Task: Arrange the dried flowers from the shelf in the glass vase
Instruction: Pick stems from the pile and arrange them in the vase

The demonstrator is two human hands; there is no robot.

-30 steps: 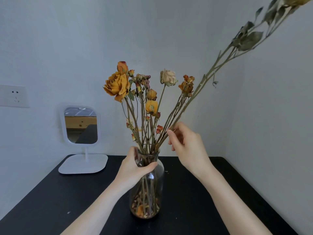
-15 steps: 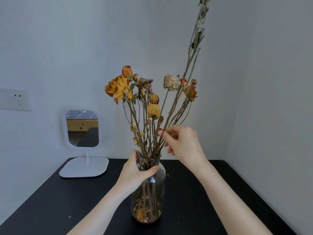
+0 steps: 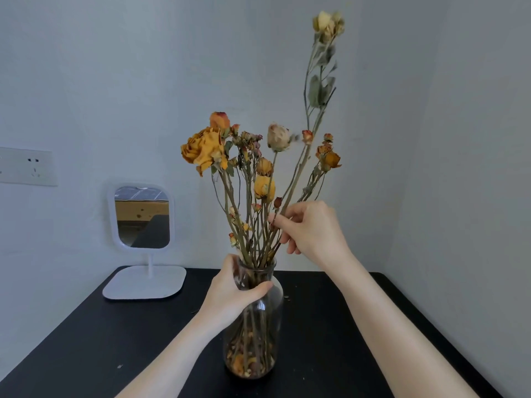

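A clear glass vase [image 3: 258,340] stands on the black table [image 3: 86,340], holding several dried orange and yellow flowers [image 3: 205,149]. My left hand [image 3: 232,291] grips the vase's neck. Just above the vase mouth, my right hand [image 3: 311,228] pinches the stem of a long dried flower [image 3: 327,23]. That stem rises nearly upright, its pale yellow head high above the bunch, its lower end among the other stems at the vase mouth. Loose petals lie in the vase bottom.
A small white stand mirror [image 3: 142,216] sits at the table's back left. A wall socket [image 3: 27,166] is on the left wall. Walls close in behind and to the right.
The long stem has swung from leaning far right to nearly upright, and its head is now in view. My right hand moved slightly left with it. My left hand stayed on the vase.
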